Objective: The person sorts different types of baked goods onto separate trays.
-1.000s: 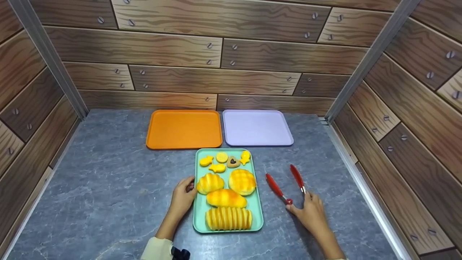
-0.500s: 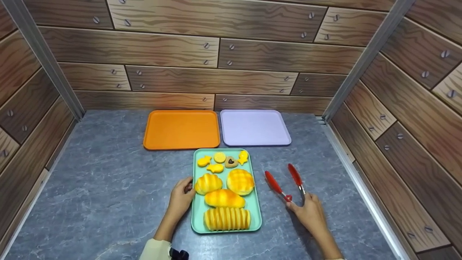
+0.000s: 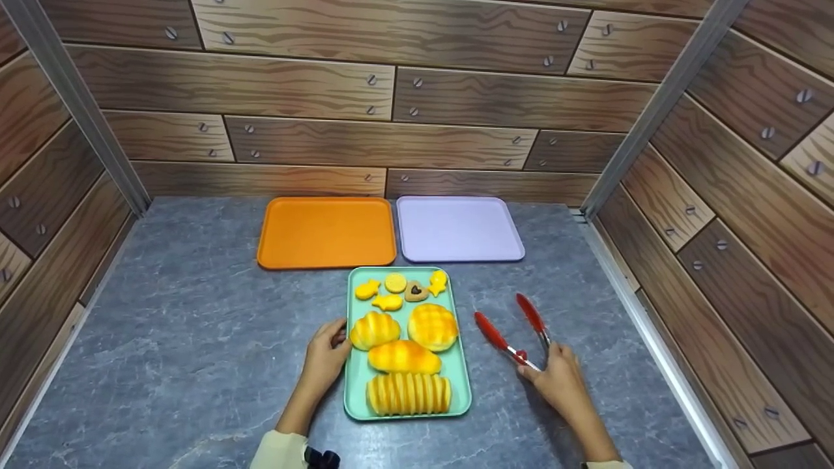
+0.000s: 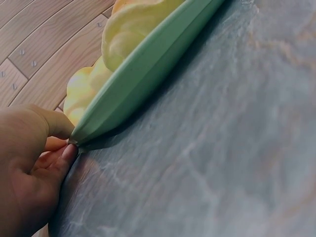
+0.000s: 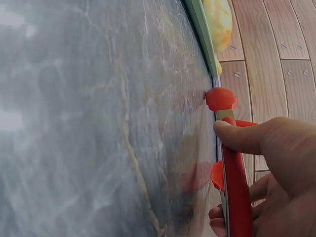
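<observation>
- Head view: the tongs (image 3: pixel 493 331) are at the right of the green tray (image 3: pixel 458 384), apart from it, with the two arms spread and the red tips pointing to the far side
- The right hand (image 3: pixel 561 378) is grasping the tongs at their near end; whether the tips touch the table (image 3: pixel 195 312), I cannot tell
- The green tray lies lengthwise on the grey table, and the left hand (image 3: pixel 327 355) pinches its left rim with thumb and finger, as the left wrist view shows
- On this tray, from near to far, are a sliced loaf (image 3: pixel 408 394), an oval bun (image 3: pixel 404 357), then a ribbed bun (image 3: pixel 374 330) at left and a round bun (image 3: pixel 432 327) at right
- At its far end are three yellow fish (image 3: pixel 388 301), a round biscuit (image 3: pixel 395 282) and a heart biscuit (image 3: pixel 416 294)
- Beyond it, the orange tray (image 3: pixel 326 233) is just beside the lilac tray (image 3: pixel 459 229)
- Around the table stand plank-patterned walls (image 3: pixel 313 140)
</observation>
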Available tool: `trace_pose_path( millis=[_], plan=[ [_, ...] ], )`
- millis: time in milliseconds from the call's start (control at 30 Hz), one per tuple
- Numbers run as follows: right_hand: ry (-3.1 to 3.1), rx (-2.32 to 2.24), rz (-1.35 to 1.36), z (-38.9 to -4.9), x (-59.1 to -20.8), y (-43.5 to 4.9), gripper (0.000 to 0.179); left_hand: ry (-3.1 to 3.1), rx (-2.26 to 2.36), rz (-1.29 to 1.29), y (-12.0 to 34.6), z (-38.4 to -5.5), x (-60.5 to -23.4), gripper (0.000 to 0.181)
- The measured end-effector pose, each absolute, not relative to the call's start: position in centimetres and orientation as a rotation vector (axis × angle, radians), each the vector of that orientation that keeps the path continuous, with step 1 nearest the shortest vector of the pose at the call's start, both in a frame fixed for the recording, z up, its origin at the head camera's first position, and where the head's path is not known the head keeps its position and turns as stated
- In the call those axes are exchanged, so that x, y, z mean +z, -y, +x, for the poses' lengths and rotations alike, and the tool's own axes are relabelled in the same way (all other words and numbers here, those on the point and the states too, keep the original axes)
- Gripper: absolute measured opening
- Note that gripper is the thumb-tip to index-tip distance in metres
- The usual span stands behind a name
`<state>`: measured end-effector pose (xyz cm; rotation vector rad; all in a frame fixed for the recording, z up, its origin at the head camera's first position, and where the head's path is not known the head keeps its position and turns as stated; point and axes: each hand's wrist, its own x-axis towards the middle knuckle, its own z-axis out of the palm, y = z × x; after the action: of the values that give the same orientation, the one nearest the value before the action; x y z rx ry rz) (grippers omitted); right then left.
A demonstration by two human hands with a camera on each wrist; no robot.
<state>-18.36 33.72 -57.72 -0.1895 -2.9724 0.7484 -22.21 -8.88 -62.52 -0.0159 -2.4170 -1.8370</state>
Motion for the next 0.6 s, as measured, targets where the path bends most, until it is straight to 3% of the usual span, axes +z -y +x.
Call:
trace_pose_path(
  millis=[233,600],
  plan=[
    [2.929,0.643,-0.194,-18.4,-57.55,-34.12,0.081,2.436,-1.798,-0.006,8.86,-22.12,-62.42,0.045],
    [2.769,0.636,-0.1,-18.75,-57.62,-33.37,0.067,2.425,-1.788,-0.019,8.8,-22.12,-62.3,0.044]
  ],
)
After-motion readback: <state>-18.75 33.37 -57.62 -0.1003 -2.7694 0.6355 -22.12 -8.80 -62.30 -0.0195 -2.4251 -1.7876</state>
